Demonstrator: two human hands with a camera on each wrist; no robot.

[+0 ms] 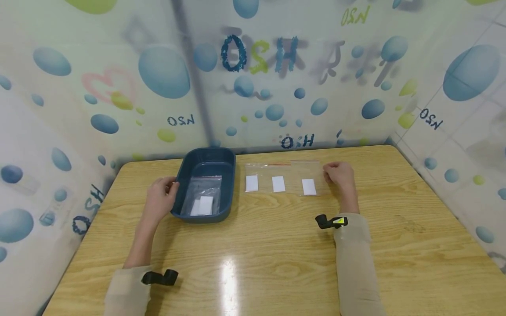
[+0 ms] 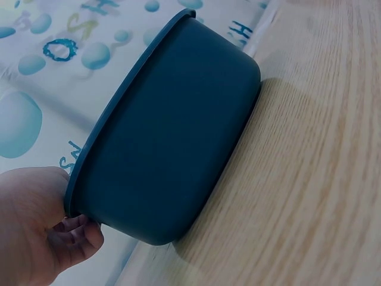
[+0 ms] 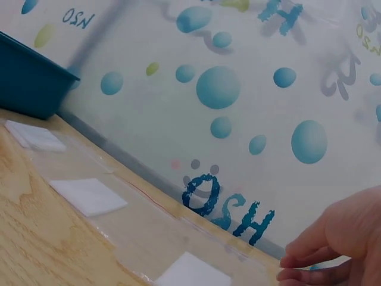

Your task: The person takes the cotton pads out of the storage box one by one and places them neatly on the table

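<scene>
- The left hand [image 1: 162, 194] is gripping the near-left rim of the blue bin [image 1: 228, 193]; in the left wrist view its fingers are curling below the rim.
- The bin is standing upright on the wooden table [image 1: 276, 259], left of the row of bags.
- Inside the bin, clear zip bags [image 1: 205, 186] are lying on the floor, with white cards [image 1: 206, 205] showing through toward the near end.
- To the right of the bin, three clear bags are lying flat in a row: the left bag [image 1: 251, 170], the middle bag [image 1: 278, 171] and the right bag [image 1: 305, 170], each carrying one white card.
- The right hand [image 1: 341, 175] is hovering or resting just beside the right bag's outer edge, its thumb and index fingertips nearly meeting; whether they are pinching the plastic cannot be told.
- Beige sleeves [image 1: 357, 259] are covering both forearms, and a black camera [image 1: 160, 277] is projecting from each cuff.
- Behind the table, a pale wall [image 1: 257, 118] is displaying blue and green drops and "H2O" lettering.
</scene>
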